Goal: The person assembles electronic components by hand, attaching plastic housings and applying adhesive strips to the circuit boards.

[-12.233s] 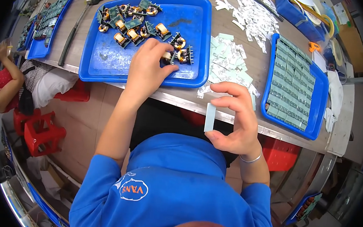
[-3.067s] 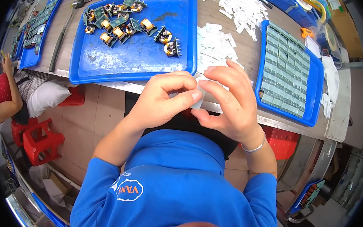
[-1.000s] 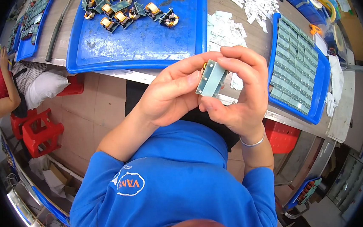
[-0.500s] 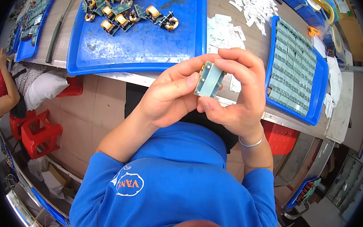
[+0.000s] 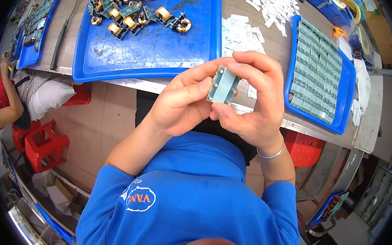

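A small green circuit board [image 5: 224,84] with solder spots along its edges is held up between both hands, above the table's near edge. My left hand [image 5: 184,96] pinches it from the left, thumb at its side edge. With fingers curled over the top and the thumb by the lower corner, my right hand [image 5: 258,90] grips the other side. The board's underside is mostly hidden by my fingers. Beyond my left hand lies a blue tray [image 5: 150,56] with several boards carrying ring-shaped, copper-wound coils [image 5: 130,23] at its far end.
At right, another blue tray [image 5: 343,102] holds rows of green boards [image 5: 315,72]. White paper slips [image 5: 244,36] lie between the trays. A dark-handled hammer [image 5: 62,43] rests at left. Red stools [image 5: 47,145] stand on the floor near another person's arm [image 5: 5,112].
My hands and the board have shifted very slightly left, and the board is tilted a little differently. At far left, the other person's arm has moved.
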A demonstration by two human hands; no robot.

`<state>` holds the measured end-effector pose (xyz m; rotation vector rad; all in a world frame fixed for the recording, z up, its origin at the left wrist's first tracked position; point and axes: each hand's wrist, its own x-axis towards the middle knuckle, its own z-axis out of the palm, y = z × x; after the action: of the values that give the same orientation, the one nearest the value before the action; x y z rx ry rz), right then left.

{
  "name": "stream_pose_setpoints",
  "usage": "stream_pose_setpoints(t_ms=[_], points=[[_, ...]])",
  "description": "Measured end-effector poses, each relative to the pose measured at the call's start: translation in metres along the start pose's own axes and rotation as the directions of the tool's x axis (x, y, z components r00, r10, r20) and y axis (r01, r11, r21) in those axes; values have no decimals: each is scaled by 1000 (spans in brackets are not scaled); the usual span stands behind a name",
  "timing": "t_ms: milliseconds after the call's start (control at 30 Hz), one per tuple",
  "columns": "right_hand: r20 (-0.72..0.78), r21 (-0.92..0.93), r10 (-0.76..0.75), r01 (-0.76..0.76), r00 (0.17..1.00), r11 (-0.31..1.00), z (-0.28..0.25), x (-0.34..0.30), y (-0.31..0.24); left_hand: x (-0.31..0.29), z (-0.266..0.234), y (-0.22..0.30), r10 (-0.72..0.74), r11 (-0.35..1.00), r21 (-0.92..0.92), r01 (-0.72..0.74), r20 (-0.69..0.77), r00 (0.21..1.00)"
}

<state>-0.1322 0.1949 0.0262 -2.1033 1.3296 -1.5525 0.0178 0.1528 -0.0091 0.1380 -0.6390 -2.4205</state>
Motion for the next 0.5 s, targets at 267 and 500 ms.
stream_pose_setpoints(t_ms=[267, 500], points=[[13, -2, 29, -29, 999, 1000, 4, -5, 4, 0, -7, 5, -12, 998, 59, 13, -15, 1000], [-16, 85, 53, -51, 998, 995, 5, -8, 3, 10, -11, 11, -20, 996, -87, 30, 110, 994]])
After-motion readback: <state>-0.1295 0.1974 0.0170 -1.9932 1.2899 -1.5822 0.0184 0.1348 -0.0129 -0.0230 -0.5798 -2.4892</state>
